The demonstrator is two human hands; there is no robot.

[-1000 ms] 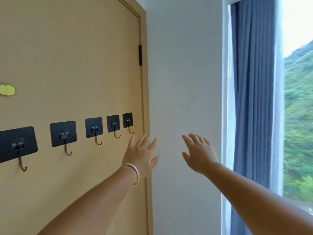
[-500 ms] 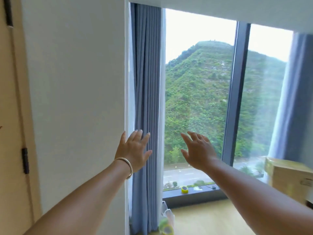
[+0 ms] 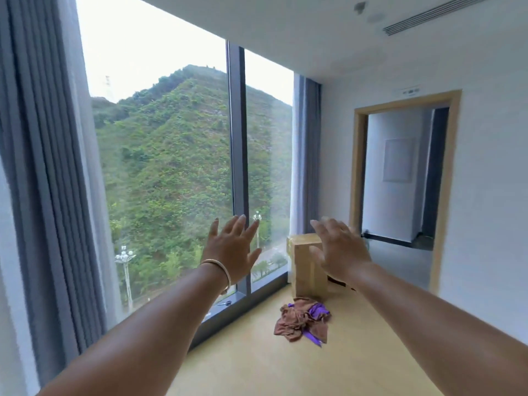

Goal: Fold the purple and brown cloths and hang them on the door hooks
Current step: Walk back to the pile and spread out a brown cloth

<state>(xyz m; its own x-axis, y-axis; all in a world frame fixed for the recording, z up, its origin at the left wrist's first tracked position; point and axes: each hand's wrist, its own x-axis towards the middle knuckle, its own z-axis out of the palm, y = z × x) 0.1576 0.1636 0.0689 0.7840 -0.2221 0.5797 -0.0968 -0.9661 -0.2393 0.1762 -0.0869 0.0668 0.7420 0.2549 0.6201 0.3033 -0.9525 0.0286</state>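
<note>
- While both arms reach forward, the left hand and right hand hang in the air with fingers spread, holding nothing.
- The view, on the door hooks a second ago, now faces the window.
- The brown cloth and purple cloth lie crumpled together on open floor, near a cardboard box beside the doorway.

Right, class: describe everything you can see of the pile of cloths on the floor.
The pile of cloths is a crumpled, unfolded heap: a brown cloth mostly on top, with a shiny purple cloth tangled through it and poking out at the near edge. It lies on the pale wooden floor just in front of a cardboard box, near the window. Neither hand touches it.
</note>
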